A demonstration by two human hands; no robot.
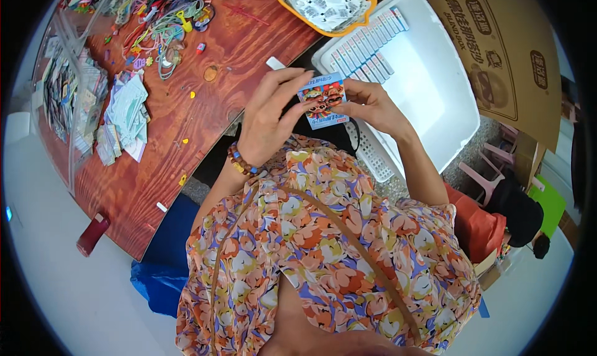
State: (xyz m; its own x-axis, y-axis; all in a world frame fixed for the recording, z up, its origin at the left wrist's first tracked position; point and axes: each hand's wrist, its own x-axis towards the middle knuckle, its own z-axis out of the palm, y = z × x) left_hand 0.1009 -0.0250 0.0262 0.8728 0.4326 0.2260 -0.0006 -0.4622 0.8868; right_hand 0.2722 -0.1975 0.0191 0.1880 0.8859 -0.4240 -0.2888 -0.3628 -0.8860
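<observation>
Between my two hands is a small light-blue cardboard box with colourful cartoon figures on its front. My left hand, with a beaded bracelet at the wrist, holds the box's left side, its thumb across the front. On the other side my right hand grips the right edge between thumb and fingers. The box is held in front of my body, just off the table's edge. Close beyond it, rows of similar small boxes stand in a white plastic tub.
An orange basket of small white packets sits at the table's far edge. Hair ties and trinkets lie piled at upper left. Cards lie beside a clear bin. A large cardboard carton stands right of the tub.
</observation>
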